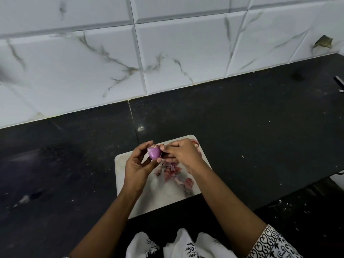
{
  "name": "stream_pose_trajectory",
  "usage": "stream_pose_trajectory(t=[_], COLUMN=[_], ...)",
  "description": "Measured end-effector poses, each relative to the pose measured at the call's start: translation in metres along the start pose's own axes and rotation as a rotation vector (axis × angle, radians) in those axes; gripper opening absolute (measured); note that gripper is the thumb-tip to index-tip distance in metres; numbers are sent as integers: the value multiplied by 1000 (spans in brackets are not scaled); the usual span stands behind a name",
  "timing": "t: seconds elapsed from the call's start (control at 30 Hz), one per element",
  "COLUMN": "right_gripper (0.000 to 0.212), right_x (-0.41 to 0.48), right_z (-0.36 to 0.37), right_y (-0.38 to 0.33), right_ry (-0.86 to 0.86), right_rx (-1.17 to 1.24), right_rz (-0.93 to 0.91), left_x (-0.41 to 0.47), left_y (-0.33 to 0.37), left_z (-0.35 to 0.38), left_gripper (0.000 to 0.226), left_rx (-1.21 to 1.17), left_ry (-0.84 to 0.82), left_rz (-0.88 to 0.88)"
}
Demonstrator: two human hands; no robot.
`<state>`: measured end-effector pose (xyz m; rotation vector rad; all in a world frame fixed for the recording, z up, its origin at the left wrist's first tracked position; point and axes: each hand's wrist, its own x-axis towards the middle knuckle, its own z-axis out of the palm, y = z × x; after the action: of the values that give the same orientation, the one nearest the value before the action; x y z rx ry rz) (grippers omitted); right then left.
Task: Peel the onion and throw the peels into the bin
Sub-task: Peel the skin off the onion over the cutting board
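A small purple onion (pixel 154 153) is held above a white cutting board (pixel 130 185). My left hand (pixel 138 165) grips the onion between thumb and fingertips. My right hand (pixel 183 155) is at the onion's right side, its thumb and fingers pinching a bit of papery skin at the onion's top. Several reddish onion peels (pixel 175 174) lie scattered on the board below my hands, and more show behind my right hand (pixel 195 143). No bin is in view.
The board lies on a dark speckled countertop (pixel 242 127) near its front edge. A white marble-pattern tiled wall (pixel 130 62) stands behind. A dark metal object (pixel 339 84) pokes in at the far right edge. Small crumbs dot the counter.
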<state>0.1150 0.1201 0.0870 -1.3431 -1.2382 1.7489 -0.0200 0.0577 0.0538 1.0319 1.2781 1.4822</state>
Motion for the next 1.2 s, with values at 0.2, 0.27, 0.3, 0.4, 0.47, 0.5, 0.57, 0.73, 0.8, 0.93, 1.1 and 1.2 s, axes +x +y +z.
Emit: stream_pose_trajectory(t=[0.2, 0.27, 0.3, 0.4, 0.47, 0.5, 0.57, 0.73, 0.8, 0.93, 1.1, 1.2], right_gripper=[9, 9, 7, 8, 11, 11, 11, 10, 10, 15, 7, 8], right_x=[2, 1, 1, 1, -2, -3, -3, -1, 1, 5, 7, 7], right_z=[2, 4, 6, 11, 13, 13, 14, 12, 11, 4, -9, -7], right_y=[0, -1, -1, 0, 0, 0, 3, 12, 17, 21, 25, 27], right_ry=[42, 96, 129, 222, 267, 285, 307, 307, 286, 203, 322, 362], right_rx=[-102, -188, -231, -375, -450, -468, -477, -446, -360, -79, -551, -647], right_rz=[-47, -64, -76, -150, -204, -227, -264, -287, -236, -71, -202, -277], left_x=[-1, -2, -2, -4, -4, -4, -3, -1, 1, 4, 2, 1], left_y=[0, -1, -2, -2, -2, -2, -4, -10, -10, -9, -17, -23], left_z=[2, 2, 3, 6, 8, 9, 8, 5, 5, 7, 3, 2], left_gripper=[50, 50, 49, 49, 48, 48, 48, 49, 69, 92, 84, 75], left_rx=[-25, -20, -23, -45, -48, -51, -77, -285, -452, -587, -716, -794], left_ry=[3, 9, 17, 46, 51, 50, 46, 26, 16, 10, -38, -34], left_rz=[4, 10, 12, 18, 21, 22, 12, -136, -254, -349, -417, -458])
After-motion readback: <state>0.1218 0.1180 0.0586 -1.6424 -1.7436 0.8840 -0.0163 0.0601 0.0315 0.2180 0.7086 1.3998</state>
